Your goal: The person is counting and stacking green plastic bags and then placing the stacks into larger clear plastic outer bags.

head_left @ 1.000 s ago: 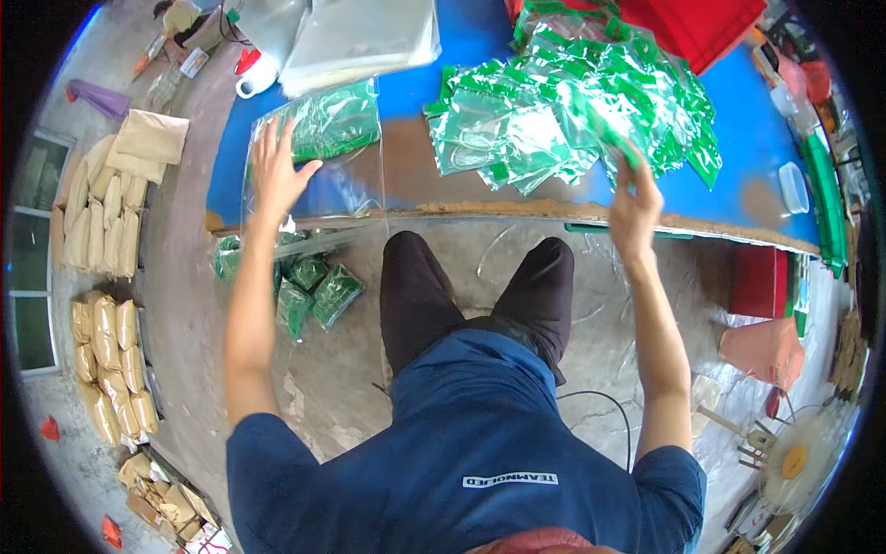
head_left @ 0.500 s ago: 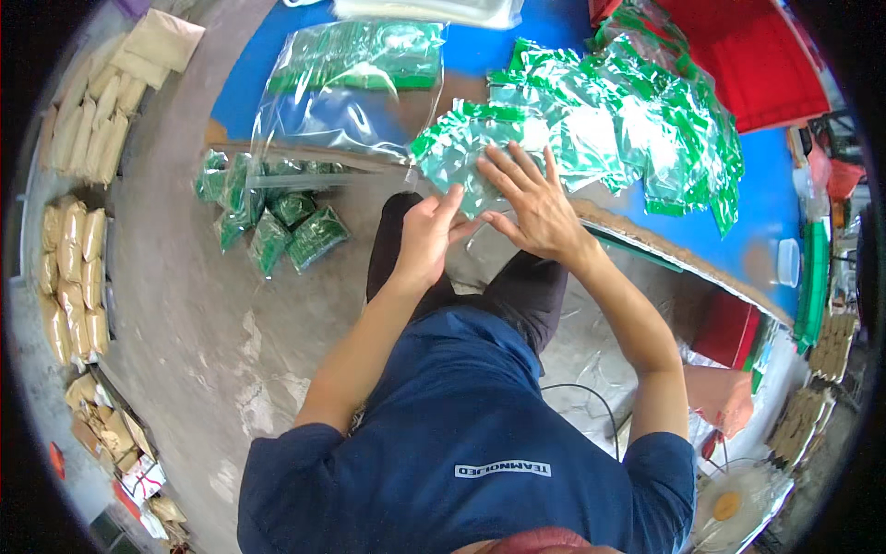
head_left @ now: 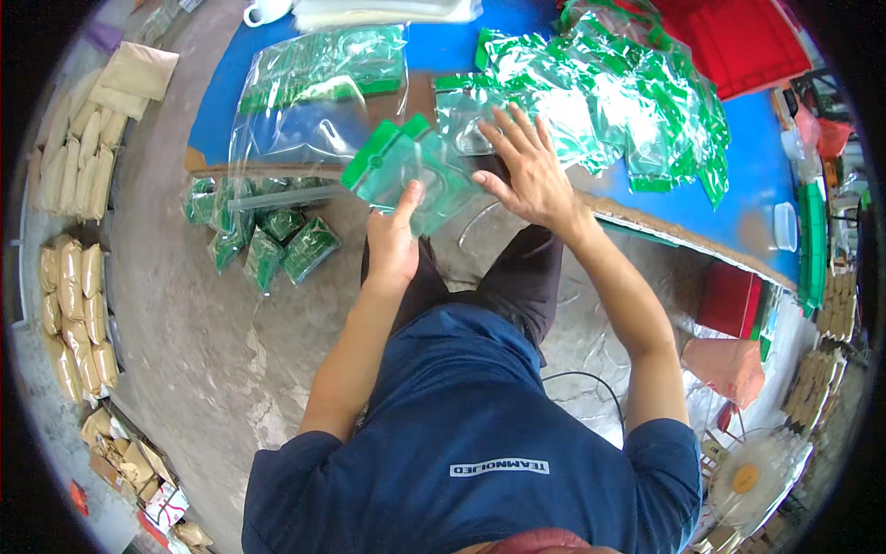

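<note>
My left hand [head_left: 394,242] pinches a few clear plastic bags [head_left: 426,175] with green header strips, thumb on top, just off the table's near edge. They fan out to the upper left and right of my fingers. My right hand [head_left: 537,180] is spread open, palm down, beside these bags, with its fingertips over the near side of a loose pile of similar green-topped bags [head_left: 591,111]. Whether it touches the pile, I cannot tell. To the left, a large clear bag [head_left: 305,125] holding a stack of the green-topped bags lies over the table edge.
Blue table [head_left: 757,194] with a worn near edge. A red bin [head_left: 734,46] stands at the far right, a white cup [head_left: 268,11] at the far left. Filled green packets [head_left: 309,249] lie below the table edge. Brown packages [head_left: 74,295] line the left side; a fan [head_left: 746,478] stands lower right.
My left hand has drawn the bags left, away from the pile, and they now fan out. My right hand has come apart from them, fingers still spread. The whole view has shifted slightly.
</note>
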Motion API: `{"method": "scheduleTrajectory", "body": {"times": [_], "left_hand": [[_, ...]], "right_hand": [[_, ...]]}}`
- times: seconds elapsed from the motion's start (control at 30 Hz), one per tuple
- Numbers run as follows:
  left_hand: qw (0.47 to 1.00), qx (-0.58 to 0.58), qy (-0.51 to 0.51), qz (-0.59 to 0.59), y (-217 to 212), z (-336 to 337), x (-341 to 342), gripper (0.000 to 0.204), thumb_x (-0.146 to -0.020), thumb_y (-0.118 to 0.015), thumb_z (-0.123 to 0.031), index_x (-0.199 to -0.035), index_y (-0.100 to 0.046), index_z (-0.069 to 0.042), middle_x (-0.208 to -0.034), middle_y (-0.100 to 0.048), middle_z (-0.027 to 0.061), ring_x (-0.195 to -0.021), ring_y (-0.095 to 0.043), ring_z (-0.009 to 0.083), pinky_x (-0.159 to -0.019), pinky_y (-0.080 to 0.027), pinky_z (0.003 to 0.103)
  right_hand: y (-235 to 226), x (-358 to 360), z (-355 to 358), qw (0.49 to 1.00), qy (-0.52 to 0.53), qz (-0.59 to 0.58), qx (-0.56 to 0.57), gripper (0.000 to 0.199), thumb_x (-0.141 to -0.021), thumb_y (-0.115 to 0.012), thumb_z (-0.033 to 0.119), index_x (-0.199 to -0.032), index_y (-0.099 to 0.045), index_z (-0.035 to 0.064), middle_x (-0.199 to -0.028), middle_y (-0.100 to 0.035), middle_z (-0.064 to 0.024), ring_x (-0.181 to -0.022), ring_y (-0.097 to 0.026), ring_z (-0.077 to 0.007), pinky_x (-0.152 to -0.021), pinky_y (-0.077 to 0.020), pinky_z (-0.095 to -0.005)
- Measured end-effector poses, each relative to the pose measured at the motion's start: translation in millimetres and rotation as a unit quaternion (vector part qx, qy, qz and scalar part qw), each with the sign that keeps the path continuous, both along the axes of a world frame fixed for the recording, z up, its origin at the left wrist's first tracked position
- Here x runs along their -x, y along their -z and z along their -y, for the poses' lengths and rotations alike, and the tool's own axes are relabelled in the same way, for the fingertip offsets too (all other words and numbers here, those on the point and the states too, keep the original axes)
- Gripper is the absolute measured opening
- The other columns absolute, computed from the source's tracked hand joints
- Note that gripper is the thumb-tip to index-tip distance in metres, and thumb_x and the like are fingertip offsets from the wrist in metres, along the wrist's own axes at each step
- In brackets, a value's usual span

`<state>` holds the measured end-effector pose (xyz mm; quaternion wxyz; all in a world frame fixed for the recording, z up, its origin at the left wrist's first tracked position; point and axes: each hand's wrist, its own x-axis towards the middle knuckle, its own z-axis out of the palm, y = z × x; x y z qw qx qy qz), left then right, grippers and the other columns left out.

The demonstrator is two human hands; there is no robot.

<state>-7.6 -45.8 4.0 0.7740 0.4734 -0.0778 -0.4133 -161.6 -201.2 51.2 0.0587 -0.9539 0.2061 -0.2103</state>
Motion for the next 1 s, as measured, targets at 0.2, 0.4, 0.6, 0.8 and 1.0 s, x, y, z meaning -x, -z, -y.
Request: {"method": "scheduleTrajectory", "body": {"times": [0.2,0.4,0.6,0.8,1.0], "left_hand": [[0.986,0.001,0.137,-0.09,-1,-7,-10,0.045,-0.091,-0.068,-0.002,-0.133,-0.053,-0.001,-0.127,-0.062,0.0094,-0.115,-0.061,0.0219,-0.099,-0.051,0.038],[0.971,-0.039,0.178,-0.153,-6,-15,-4,0.053,-0.088,-0.068,0.003,-0.137,-0.05,-0.003,-0.131,-0.06,0.0105,-0.119,-0.06,0.0256,-0.103,-0.05,0.042],[0.938,0.014,0.196,-0.285,-4,-23,21,0.052,-0.09,-0.066,0.003,-0.138,-0.049,-0.005,-0.134,-0.059,0.0105,-0.125,-0.056,0.0252,-0.111,-0.044,0.041],[0.934,0.032,0.191,-0.299,0,4,25,0.048,-0.09,-0.067,0.001,-0.135,-0.05,-0.003,-0.131,-0.06,0.0111,-0.122,-0.058,0.025,-0.108,-0.046,0.041],[0.95,0.018,0.195,-0.245,-3,6,24,0.046,-0.09,-0.066,0.0,-0.133,-0.051,-0.003,-0.129,-0.061,0.0113,-0.12,-0.059,0.0251,-0.107,-0.047,0.041]], "right_hand": [[-2,22,-11,0.974,-0.148,0.001,-0.172,0.052,-0.096,-0.058,0.039,-0.13,-0.057,0.0001,-0.136,-0.055,-0.0229,-0.133,-0.048,-0.0359,-0.115,-0.0326,-0.05],[3,63,26,0.988,0.133,-0.078,0.008,0.082,-0.085,-0.061,0.066,-0.139,-0.051,0.0053,-0.148,-0.041,-0.0234,-0.143,-0.028,-0.0448,-0.115,-0.0189,-0.0651],[-8,60,-5,0.986,0.117,-0.102,-0.053,0.09,-0.074,-0.068,0.072,-0.138,-0.054,0.0103,-0.135,-0.048,-0.0229,-0.139,-0.033,-0.0437,-0.114,-0.0184,-0.067],[4,65,-17,0.993,0.106,-0.049,-0.026,0.088,-0.074,-0.077,0.055,-0.144,-0.046,0.0113,-0.15,-0.037,-0.0233,-0.14,-0.032,-0.0462,-0.115,-0.0213,-0.0633],[-3,106,-8,0.99,0.14,0.007,-0.032,0.059,-0.08,-0.065,-0.002,-0.137,-0.051,0.0097,-0.13,-0.06,-0.0191,-0.12,-0.058,-0.0363,-0.1,-0.0466,-0.0476]]}}
